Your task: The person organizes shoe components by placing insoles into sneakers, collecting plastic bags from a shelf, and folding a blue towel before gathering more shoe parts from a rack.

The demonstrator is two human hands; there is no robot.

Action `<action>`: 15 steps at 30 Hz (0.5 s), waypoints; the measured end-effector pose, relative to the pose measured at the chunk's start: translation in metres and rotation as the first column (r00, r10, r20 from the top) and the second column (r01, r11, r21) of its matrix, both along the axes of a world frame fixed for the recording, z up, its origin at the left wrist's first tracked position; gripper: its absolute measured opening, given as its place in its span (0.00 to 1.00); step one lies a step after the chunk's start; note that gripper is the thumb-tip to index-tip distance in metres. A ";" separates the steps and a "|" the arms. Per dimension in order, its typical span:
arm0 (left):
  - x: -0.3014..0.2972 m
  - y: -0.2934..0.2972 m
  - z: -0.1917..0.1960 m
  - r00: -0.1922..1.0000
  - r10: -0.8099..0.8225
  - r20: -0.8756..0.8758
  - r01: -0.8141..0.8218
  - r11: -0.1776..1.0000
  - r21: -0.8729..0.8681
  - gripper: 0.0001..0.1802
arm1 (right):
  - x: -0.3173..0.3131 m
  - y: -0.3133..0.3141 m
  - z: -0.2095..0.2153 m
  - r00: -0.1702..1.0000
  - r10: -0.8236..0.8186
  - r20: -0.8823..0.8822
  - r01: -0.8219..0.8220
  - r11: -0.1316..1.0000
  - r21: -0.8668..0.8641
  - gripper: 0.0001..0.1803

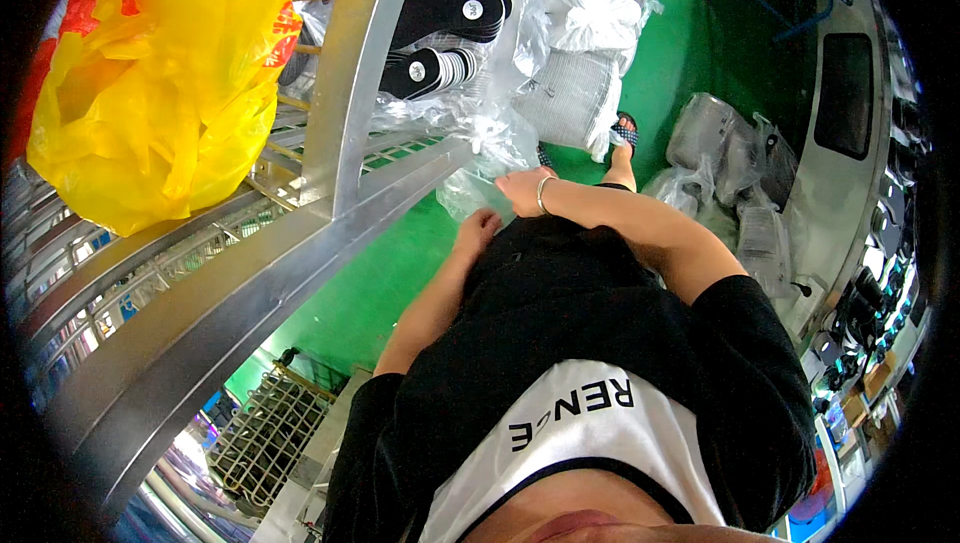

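Note:
My right hand (525, 191), with a bangle at the wrist, is closed on the loose end of a clear plastic bag (505, 143) beside the rack's corner. Just below it, my left hand (479, 231) is curled closed at the hanging edge of the same plastic; its fingertips are partly hidden. Beyond the hands, clear bagging covers stacks of black insoles (445, 13) with white edges and round white labels. A tied clear bag of stacked pale, flat pieces (568, 98) stands on the far side of my hands.
A metal rack (340, 208) runs along my left, and a yellow plastic bag (160, 93) hangs over it. More clear bags (715, 138) lie on the green floor (340, 313) to the right, beside a long machine or bench (835, 193). A wire basket (265, 438) stands at lower left.

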State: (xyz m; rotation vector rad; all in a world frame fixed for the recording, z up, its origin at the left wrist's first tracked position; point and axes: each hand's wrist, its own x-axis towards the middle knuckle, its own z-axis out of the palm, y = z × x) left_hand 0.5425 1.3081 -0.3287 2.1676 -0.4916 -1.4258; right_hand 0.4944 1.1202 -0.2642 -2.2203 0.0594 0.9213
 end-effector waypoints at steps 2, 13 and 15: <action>-0.001 -0.004 0.006 0.999 -0.044 0.006 0.044 0.997 0.061 0.16 | 0.010 0.002 0.022 0.989 0.148 -0.029 -0.148 0.989 -0.018 0.13; 0.002 0.017 -0.035 0.985 -0.148 0.087 0.128 0.973 0.194 0.19 | 0.005 -0.001 -0.012 0.962 0.268 -0.046 -0.272 0.954 -0.123 0.09; 0.006 0.016 -0.029 0.987 -0.155 0.050 0.140 0.963 0.231 0.20 | 0.007 -0.005 -0.012 0.970 0.239 -0.043 -0.242 0.965 -0.096 0.10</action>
